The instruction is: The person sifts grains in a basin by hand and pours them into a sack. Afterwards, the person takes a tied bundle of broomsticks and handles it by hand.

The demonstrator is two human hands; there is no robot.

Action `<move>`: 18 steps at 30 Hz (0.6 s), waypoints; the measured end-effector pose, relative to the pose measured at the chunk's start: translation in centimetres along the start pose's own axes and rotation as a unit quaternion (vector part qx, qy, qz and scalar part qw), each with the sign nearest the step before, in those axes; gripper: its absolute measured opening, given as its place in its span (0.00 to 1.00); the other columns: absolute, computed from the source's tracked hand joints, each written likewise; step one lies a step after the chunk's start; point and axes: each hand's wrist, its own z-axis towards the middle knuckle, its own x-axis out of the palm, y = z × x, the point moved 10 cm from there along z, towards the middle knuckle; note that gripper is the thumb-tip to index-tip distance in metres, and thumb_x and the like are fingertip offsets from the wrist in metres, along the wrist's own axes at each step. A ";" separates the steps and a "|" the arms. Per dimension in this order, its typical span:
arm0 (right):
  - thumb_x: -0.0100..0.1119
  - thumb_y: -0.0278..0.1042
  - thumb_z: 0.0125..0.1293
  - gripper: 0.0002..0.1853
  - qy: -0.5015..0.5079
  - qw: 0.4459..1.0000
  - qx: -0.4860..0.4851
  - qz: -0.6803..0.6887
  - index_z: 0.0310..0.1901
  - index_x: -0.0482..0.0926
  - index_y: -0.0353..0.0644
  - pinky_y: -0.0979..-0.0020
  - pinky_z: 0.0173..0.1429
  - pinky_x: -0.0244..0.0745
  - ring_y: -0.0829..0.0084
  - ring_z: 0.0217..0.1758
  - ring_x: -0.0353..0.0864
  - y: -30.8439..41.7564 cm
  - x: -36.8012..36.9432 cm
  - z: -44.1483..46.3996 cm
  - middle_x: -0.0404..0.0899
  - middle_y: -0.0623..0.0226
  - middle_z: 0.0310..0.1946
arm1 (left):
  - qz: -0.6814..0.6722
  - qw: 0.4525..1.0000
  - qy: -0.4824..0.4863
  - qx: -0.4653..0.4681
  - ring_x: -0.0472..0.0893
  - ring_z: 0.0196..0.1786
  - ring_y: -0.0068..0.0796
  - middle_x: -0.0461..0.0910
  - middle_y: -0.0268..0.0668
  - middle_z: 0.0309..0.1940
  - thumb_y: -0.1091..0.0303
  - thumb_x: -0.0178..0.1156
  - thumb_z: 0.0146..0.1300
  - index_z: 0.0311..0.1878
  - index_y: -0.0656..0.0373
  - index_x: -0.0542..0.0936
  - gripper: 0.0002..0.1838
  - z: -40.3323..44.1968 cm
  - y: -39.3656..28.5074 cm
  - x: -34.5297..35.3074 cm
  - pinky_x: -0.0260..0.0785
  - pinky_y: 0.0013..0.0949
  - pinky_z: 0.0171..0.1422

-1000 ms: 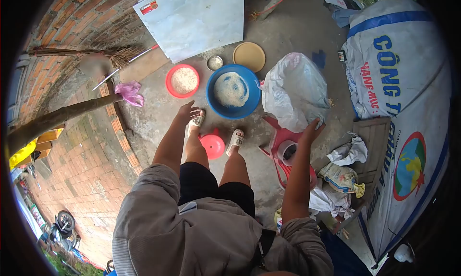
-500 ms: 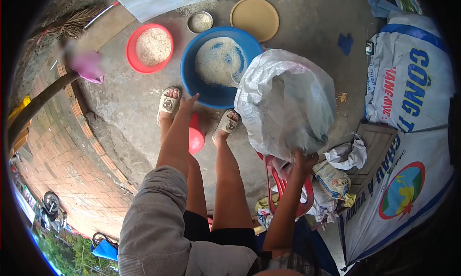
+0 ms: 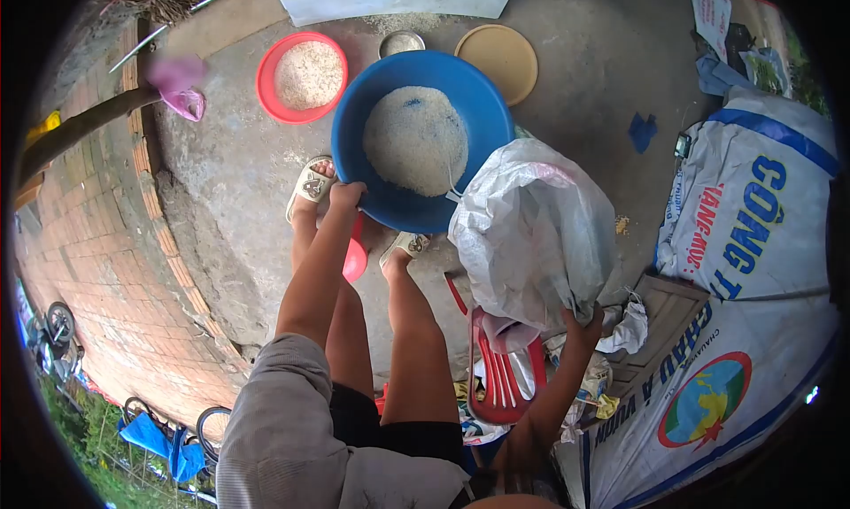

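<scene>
My left hand (image 3: 348, 195) grips the lower left rim of a blue basin (image 3: 487, 111), which holds white grains (image 3: 416, 142). The basin looks raised and larger in view. My right hand (image 3: 582, 321) is closed on the lower edge of a big white plastic sack (image 3: 531, 235). The sack's mouth gapes open and its upper left edge meets the basin's right rim. Part of the sack's inside is hidden by its folds. Just below the sack stands a red plastic chair (image 3: 503, 407).
A red basin (image 3: 308, 77) of pale grains, a small metal bowl (image 3: 401, 42) and a tan round lid (image 3: 498, 64) are beyond the blue basin. A red stool (image 3: 355, 257) sits between my feet. A large printed tarp (image 3: 744, 217) covers the right side.
My left hand has reached the blue basin and taken its rim; the basin has risen. My right hand has stayed on the sack, which has moved closer to the basin. The view has shifted.
</scene>
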 end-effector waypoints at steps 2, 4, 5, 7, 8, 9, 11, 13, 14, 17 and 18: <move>0.64 0.24 0.45 0.25 0.084 0.995 -0.043 -0.033 0.49 0.72 0.32 0.71 0.53 0.66 0.69 0.47 0.74 4.7 0.7 -1.4 0.76 0.62 0.42 | 0.001 0.995 -0.009 0.097 0.74 0.20 0.30 0.76 0.39 0.22 0.78 0.58 0.42 0.27 0.66 0.76 0.06 -6.2 -5.3 -6.3 0.67 0.32 0.22; 0.63 0.24 0.45 0.25 0.064 0.996 -0.041 0.041 0.49 0.72 0.32 0.71 0.53 0.66 0.69 0.46 0.74 7.6 -0.5 -3.0 0.76 0.62 0.42 | -0.096 0.985 0.029 0.137 0.76 0.23 0.29 0.77 0.38 0.23 0.78 0.57 0.45 0.29 0.64 0.77 0.06 -15.8 -11.2 -11.0 0.70 0.29 0.27; 0.63 0.25 0.45 0.25 0.044 0.994 -0.023 0.100 0.48 0.73 0.31 0.71 0.52 0.66 0.69 0.46 0.74 8.5 -1.1 -3.7 0.77 0.62 0.42 | -0.123 0.974 0.018 0.191 0.77 0.25 0.28 0.77 0.36 0.24 0.78 0.55 0.46 0.31 0.63 0.78 0.07 -18.5 -13.0 -14.3 0.71 0.28 0.31; 0.59 0.20 0.44 0.27 0.080 0.961 -0.056 0.260 0.52 0.70 0.32 0.70 0.55 0.65 0.68 0.48 0.73 11.8 -0.9 -4.8 0.74 0.61 0.46 | -0.163 0.953 -0.029 0.255 0.78 0.31 0.27 0.77 0.34 0.28 0.79 0.56 0.47 0.32 0.63 0.78 0.07 -25.8 -16.9 -20.1 0.71 0.29 0.37; 0.59 0.18 0.44 0.29 0.093 0.943 -0.053 0.314 0.53 0.69 0.33 0.69 0.55 0.66 0.67 0.49 0.73 13.7 -0.5 -5.7 0.74 0.60 0.47 | -0.171 0.941 -0.055 0.287 0.78 0.33 0.27 0.77 0.34 0.29 0.79 0.56 0.47 0.34 0.63 0.77 0.08 -29.2 -18.8 -22.7 0.71 0.30 0.39; 0.59 0.17 0.43 0.31 0.109 0.924 -0.046 0.363 0.55 0.67 0.33 0.67 0.55 0.66 0.66 0.50 0.73 15.1 -0.3 -6.7 0.73 0.60 0.48 | -0.180 0.929 -0.083 0.313 0.78 0.35 0.28 0.77 0.35 0.31 0.78 0.57 0.47 0.35 0.63 0.77 0.09 -32.5 -20.0 -25.1 0.70 0.31 0.42; 0.60 0.16 0.42 0.33 0.216 0.905 -0.060 0.362 0.56 0.66 0.34 0.66 0.55 0.67 0.65 0.51 0.73 19.5 1.4 -8.8 0.72 0.60 0.49 | -0.241 0.899 -0.108 0.349 0.77 0.36 0.28 0.77 0.35 0.31 0.79 0.57 0.47 0.37 0.63 0.76 0.11 -38.2 -22.6 -28.2 0.70 0.31 0.43; 0.62 0.16 0.42 0.32 0.343 0.876 -0.074 0.330 0.54 0.67 0.35 0.66 0.53 0.68 0.65 0.49 0.74 23.8 3.5 -12.0 0.74 0.62 0.46 | -0.300 0.871 -0.126 0.367 0.77 0.36 0.28 0.77 0.35 0.32 0.79 0.57 0.46 0.39 0.64 0.76 0.13 -44.0 -23.9 -31.5 0.69 0.31 0.44; 0.64 0.18 0.44 0.28 0.358 0.887 -0.063 0.285 0.52 0.70 0.36 0.68 0.51 0.68 0.69 0.46 0.75 25.0 4.1 -13.3 0.76 0.64 0.43 | -0.300 0.869 -0.142 0.367 0.77 0.37 0.29 0.77 0.35 0.33 0.79 0.57 0.46 0.40 0.64 0.75 0.14 -46.1 -24.2 -33.5 0.69 0.31 0.43; 0.66 0.29 0.52 0.22 0.412 0.840 -0.143 0.321 0.50 0.73 0.35 0.72 0.50 0.67 0.73 0.45 0.75 32.0 4.9 -18.9 0.76 0.66 0.43 | -0.324 0.854 -0.186 0.362 0.76 0.38 0.29 0.77 0.35 0.37 0.79 0.57 0.44 0.43 0.64 0.73 0.18 -55.1 -24.1 -37.2 0.68 0.31 0.43; 0.66 0.29 0.52 0.22 0.423 0.835 -0.158 0.315 0.50 0.73 0.35 0.72 0.50 0.67 0.73 0.45 0.75 34.3 5.0 -20.8 0.76 0.66 0.43 | -0.355 0.831 -0.198 0.379 0.76 0.38 0.29 0.76 0.35 0.37 0.79 0.57 0.45 0.44 0.64 0.73 0.18 -57.3 -23.8 -38.7 0.68 0.30 0.43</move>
